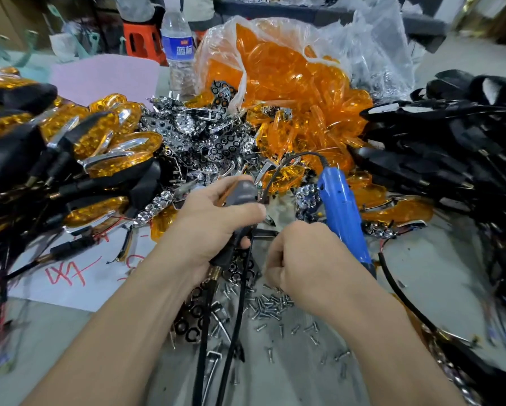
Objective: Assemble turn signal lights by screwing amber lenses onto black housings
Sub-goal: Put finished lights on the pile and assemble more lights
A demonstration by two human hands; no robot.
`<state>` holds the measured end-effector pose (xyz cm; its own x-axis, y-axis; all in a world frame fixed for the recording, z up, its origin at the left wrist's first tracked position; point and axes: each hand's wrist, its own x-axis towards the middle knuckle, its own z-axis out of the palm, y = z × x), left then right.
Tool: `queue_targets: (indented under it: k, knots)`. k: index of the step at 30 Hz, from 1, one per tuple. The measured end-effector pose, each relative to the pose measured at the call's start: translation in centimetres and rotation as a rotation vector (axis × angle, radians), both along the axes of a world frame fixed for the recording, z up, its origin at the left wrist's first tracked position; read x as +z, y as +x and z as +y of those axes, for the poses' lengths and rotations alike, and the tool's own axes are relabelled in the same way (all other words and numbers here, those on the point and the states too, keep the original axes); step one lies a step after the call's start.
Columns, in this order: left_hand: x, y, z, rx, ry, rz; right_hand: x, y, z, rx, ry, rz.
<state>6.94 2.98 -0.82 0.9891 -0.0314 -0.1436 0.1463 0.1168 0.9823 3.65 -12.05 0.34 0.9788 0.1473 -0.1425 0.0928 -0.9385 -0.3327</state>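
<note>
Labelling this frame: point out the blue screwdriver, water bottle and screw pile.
blue screwdriver [344, 215], head view, on its handle.
water bottle [178, 48], head view, on its blue label.
screw pile [270, 304], head view, heap's middle.

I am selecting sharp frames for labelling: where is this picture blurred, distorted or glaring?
Head view: screws fairly sharp; the housing in the left hand slightly motion-blurred; edges smeared and curved by the wide lens; glare on the clear bag of amber lenses.

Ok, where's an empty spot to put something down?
Bare table between the blue screwdriver and the black housings; another patch below the white paper, bottom left. The middle is crowded with screws, chrome reflectors and amber lenses.
</note>
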Motion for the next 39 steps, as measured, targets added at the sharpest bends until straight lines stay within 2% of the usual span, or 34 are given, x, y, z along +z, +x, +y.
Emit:
queue_targets:
  k: [3, 6, 9, 12, 16, 21, 24, 31, 39]
  knots:
    - [-0.1, -0.4, -0.2, -0.062, 0.119, -0.081, 0.1, 0.0, 0.1, 0.012, 0.023, -0.011]
    - [0.0, -0.5, -0.4, -0.057, 0.147, -0.117, 0.4, 0.1, -0.9, -0.062, 0.134, -0.038]
    - [0.0, -0.4, -0.3, -0.058, 0.121, -0.086, 1.0, 0.1, -2.0, -0.168, 0.352, -0.057]
    - [-0.1, -0.3, -0.3, -0.083, 0.032, -0.039, 1.2, 0.1, -2.0, -0.164, 0.482, -0.078]
    - [0.0, -0.3, -0.3, -0.1, -0.036, 0.027, 1.3, 0.3, -1.9, -0.131, 0.667, -0.167]
    - [0.3, -0.3, -0.4, -0.1, -0.041, 0.055, 0.8, 0.8, -2.3, -0.224, 0.918, -0.355]
    - [0.4, -0.4, -0.4, -0.092, -0.056, 0.077, 0.7, 0.8, -2.0, -0.221, 1.096, -0.307]
    - [0.1, -0.4, -0.8, -0.173, -0.066, 0.104, -0.2, 1.2, -0.4, -0.229, 1.345, -0.249]
    - [0.2, -0.9, -1.0, -0.205, -0.074, 0.084, -0.7, 1.4, -0.3, -0.259, 1.427, -0.121]
